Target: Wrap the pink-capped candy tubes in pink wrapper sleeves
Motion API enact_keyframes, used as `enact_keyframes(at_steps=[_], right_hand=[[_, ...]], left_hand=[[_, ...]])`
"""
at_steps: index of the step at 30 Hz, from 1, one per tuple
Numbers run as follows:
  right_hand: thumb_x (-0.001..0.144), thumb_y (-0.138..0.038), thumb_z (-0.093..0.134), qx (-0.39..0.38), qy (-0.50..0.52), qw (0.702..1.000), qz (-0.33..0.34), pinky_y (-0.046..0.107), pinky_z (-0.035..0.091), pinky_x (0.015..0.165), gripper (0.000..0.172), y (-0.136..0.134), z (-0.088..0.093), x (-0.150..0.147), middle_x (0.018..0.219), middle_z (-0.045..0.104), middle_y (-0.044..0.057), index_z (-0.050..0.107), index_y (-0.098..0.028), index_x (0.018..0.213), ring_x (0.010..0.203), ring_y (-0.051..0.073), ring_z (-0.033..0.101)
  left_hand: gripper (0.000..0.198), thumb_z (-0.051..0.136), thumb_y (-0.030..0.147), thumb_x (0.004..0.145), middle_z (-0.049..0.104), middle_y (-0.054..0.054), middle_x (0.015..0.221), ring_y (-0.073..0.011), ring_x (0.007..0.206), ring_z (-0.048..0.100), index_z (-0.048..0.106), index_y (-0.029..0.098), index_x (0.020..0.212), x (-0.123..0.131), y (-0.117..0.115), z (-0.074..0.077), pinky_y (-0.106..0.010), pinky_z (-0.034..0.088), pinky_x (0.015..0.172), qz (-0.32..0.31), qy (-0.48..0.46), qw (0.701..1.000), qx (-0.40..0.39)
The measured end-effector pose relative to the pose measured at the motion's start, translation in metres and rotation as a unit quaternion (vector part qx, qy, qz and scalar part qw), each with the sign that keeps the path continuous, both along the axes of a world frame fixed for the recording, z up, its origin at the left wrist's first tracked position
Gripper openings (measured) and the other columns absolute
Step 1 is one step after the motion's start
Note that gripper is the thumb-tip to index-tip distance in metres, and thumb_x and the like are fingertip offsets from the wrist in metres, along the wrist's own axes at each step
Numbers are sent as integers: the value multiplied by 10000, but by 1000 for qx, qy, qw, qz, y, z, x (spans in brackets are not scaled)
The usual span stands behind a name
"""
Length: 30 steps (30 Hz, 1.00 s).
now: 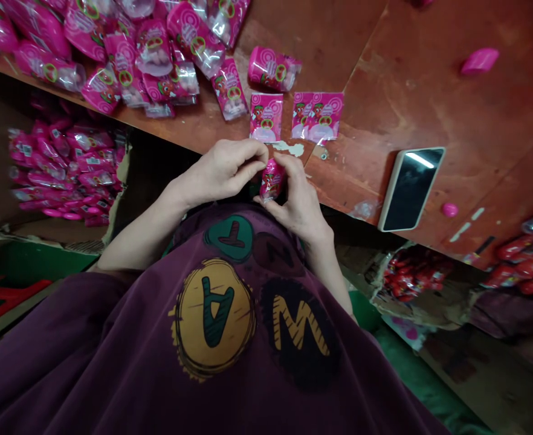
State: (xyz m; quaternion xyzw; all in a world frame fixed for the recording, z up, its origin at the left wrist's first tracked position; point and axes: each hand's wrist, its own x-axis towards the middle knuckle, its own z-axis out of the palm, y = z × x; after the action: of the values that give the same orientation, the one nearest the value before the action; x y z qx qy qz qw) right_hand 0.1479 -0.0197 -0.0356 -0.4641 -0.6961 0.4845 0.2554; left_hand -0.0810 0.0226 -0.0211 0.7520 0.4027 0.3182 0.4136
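In front of my body, just off the table's near edge, I have a small shiny pink packet (271,180) with a strawberry character on it. My right hand (297,196) is closed around its right side, thumb at the lower end. At its upper left end, the thumb and forefinger of my left hand (230,171) are pinched together; whether they grip the packet's edge is hard to make out. Just beyond my fingers lies a flat pink printed sachet (266,117), with an overlapping pair of sachets (318,116) to its right. A filled pink pack (274,68) lies behind them.
Many filled pink packs (148,48) are heaped at the table's back left. A cardboard box of pink packs (67,175) stands below left. On the wooden table (361,115) lie a phone (412,189) and loose pink pieces (480,61). Red packs (529,254) sit far right.
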Motion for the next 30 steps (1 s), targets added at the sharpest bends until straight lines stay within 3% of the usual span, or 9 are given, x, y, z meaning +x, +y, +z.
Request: enact_keyframes(at_steps=[3,9,15,18,23,26,30], right_hand=[[815,-700,800,-9,1,1000,0,637,506,1203,845,1,2,0,1519,546,95,477,-343,1509,1428,389,556],[803,-603,843,23,-25,999,-30,526,582,1090,773,-1,3,-5,1371,605,61,504,-346,1449,1260,323,629],[898,-477,729,87,-182,978,-52,450,600,924,569,-2,3,-13,1237,626,83,511,-271,1382,1096,288,671],[897,-421,721,121,-234,963,-53,450,598,877,553,-3,0,-17,1191,631,95,507,-238,1372,1020,286,680],[919,-338,699,164,-241,954,-65,447,612,856,548,-1,-3,-21,1180,633,123,474,-204,1401,1035,298,678],[946,-314,668,162,-242,953,-86,455,620,852,530,4,1,-23,1168,624,133,472,-196,1423,1031,301,672],[927,-372,743,127,-167,977,-40,425,628,853,701,20,12,-16,1337,604,140,417,-243,1535,1034,266,679]], left_hand=[[111,639,301,987,729,-25,835,-178,740,714,710,218,966,-1,4,-1,-329,596,729,-11,8,1000,1],[126,680,329,979,742,-6,822,-169,742,722,739,222,947,8,-2,-4,-313,600,721,52,-72,992,-86],[223,762,333,916,802,-51,967,-173,868,768,772,171,1069,28,-25,-9,-297,631,809,135,-172,941,-260],[241,783,265,872,813,-69,1004,-181,913,774,775,148,1083,40,-33,-10,-296,632,839,146,-184,922,-307],[177,690,220,932,801,-50,916,-143,796,732,767,141,1071,55,-31,-8,-252,602,749,180,-173,925,-287],[172,664,194,947,802,-47,967,-146,855,729,762,153,1082,64,-26,-5,-253,596,806,197,-166,932,-254],[178,656,253,982,763,-18,875,-134,737,711,756,170,1105,62,-12,7,-235,588,701,214,-164,931,-245]])
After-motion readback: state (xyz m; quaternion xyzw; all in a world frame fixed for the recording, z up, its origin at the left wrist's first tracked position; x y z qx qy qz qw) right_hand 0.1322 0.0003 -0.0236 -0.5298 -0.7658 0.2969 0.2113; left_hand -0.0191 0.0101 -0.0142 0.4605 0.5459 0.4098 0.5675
